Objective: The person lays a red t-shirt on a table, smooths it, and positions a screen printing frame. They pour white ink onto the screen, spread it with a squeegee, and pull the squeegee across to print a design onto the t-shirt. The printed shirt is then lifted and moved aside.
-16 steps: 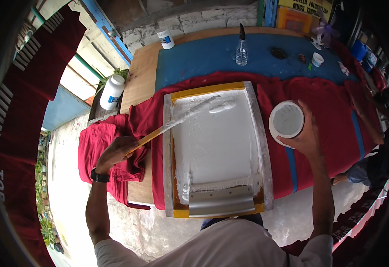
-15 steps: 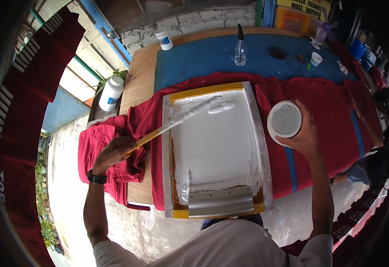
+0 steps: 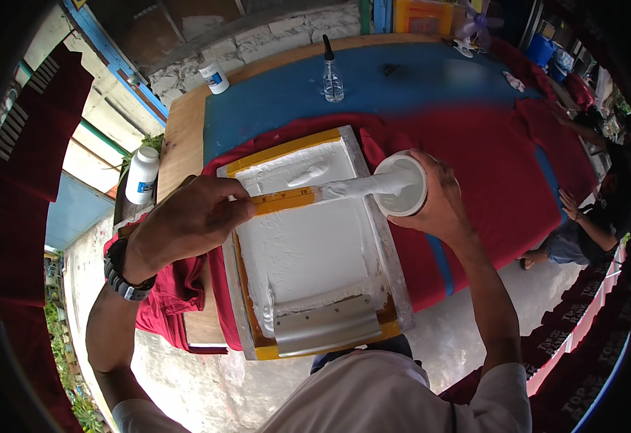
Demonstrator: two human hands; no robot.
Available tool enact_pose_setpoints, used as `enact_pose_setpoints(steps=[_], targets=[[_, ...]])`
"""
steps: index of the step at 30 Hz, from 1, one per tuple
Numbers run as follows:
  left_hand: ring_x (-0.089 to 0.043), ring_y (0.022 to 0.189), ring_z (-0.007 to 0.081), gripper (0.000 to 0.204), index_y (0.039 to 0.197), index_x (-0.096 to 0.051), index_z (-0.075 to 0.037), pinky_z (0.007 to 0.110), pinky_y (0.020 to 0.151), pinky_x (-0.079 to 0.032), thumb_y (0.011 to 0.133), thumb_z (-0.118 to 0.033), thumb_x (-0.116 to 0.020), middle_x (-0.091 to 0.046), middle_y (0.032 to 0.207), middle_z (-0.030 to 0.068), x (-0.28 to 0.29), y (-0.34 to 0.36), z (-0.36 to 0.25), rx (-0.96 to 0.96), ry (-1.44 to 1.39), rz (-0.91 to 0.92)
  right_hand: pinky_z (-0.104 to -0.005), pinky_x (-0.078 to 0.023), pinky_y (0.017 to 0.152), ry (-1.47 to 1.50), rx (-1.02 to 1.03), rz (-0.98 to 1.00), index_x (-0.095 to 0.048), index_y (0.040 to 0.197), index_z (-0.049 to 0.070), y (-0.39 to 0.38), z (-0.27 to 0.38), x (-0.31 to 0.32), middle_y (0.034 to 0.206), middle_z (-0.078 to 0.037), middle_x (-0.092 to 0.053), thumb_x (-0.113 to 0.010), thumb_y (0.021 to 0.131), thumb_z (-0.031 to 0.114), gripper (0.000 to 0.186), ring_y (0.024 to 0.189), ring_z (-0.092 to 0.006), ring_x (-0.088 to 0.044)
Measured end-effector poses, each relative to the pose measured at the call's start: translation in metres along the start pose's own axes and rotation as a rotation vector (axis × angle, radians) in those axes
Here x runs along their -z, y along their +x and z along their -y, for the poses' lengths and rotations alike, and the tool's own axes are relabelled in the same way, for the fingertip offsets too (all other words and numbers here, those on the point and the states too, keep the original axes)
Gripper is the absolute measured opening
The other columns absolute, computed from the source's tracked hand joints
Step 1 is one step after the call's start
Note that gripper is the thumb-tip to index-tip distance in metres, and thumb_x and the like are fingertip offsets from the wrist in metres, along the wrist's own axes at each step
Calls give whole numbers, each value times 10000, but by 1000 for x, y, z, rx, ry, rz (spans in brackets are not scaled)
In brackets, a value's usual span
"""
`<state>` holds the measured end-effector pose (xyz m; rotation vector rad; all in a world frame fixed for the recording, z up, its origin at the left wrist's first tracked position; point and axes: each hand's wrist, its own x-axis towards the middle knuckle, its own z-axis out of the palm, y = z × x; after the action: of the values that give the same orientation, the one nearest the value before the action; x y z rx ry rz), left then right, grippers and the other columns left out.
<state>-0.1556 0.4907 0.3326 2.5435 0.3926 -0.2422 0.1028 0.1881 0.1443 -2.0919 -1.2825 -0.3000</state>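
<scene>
My left hand [image 3: 189, 229], with a dark watch on its wrist, pinches the bare end of a yellow ruler [image 3: 285, 201]. The ruler's other end is coated in thick white ink and reaches into the mouth of a white tub [image 3: 406, 203]. Round the tub's side my right hand [image 3: 438, 196] is wrapped, keeping it tilted toward the ruler. Below both hands lies a screen-printing frame [image 3: 391, 285], its mesh [image 3: 304, 252] spread with white ink and a small lump near the far end. A metal-faced squeegee [image 3: 326, 329] rests at the frame's near end.
Dark red cloth [image 3: 467, 173] covers much of the table, over a blue sheet [image 3: 272, 101]. A clear bottle with a black nozzle [image 3: 333, 83] and a white jar [image 3: 215, 78] stand at the back. Another white jar [image 3: 142, 175] is at left. Another person [image 3: 597, 213] stands at right.
The ruler has swung from above the mesh rightward into the tub, which is now tilted and nearer. My left hand has risen forward. White ink remains in a lump on the mesh.
</scene>
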Motion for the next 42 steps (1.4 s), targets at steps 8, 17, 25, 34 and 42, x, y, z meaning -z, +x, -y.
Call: enact_pose_setpoints(steps=[8,17,25,34,42], targets=[[-715,705,162,151,979,-676,-50,313,592,-536,855,-89,-753,-664,824,48,-126,89,-72,-485,1004,-324,-615,-439,1181,26,-5,5,-435,1588,82,-7,1,-2,1513,-176,-603,-1062,597,315,1196,1393,-436,-579],[-765,736,222,46,895,-725,16,341,642,-617,861,-14,-735,-715,815,109,-134,110,-91,-699,1000,-34,-643,-345,1255,26,11,-20,-444,1584,45,-17,-1,0,1496,-220,-637,-1033,627,336,1161,1393,-408,-624],[-765,801,332,185,914,-728,33,476,776,-617,1017,-104,-660,-742,867,215,-99,127,-107,-501,548,119,-645,-304,1286,63,14,-62,-458,1557,17,-23,-9,9,1467,-224,-665,-1041,652,357,1129,1383,-370,-655],[-638,599,139,345,1077,-804,16,364,621,-515,1115,-297,-662,-711,715,92,-101,165,-82,-136,127,339,-633,-287,1300,112,1,-61,-461,1556,24,-25,-17,12,1510,-204,-640,-1040,657,355,1119,1417,-349,-629],[-613,586,75,374,1105,-837,-38,301,584,-482,1112,-377,-678,-715,686,10,-67,154,-67,43,38,358,-615,-446,1194,90,-20,-89,-402,1604,69,-22,-29,17,1517,-170,-606,-1074,613,371,1234,1409,-408,-579]])
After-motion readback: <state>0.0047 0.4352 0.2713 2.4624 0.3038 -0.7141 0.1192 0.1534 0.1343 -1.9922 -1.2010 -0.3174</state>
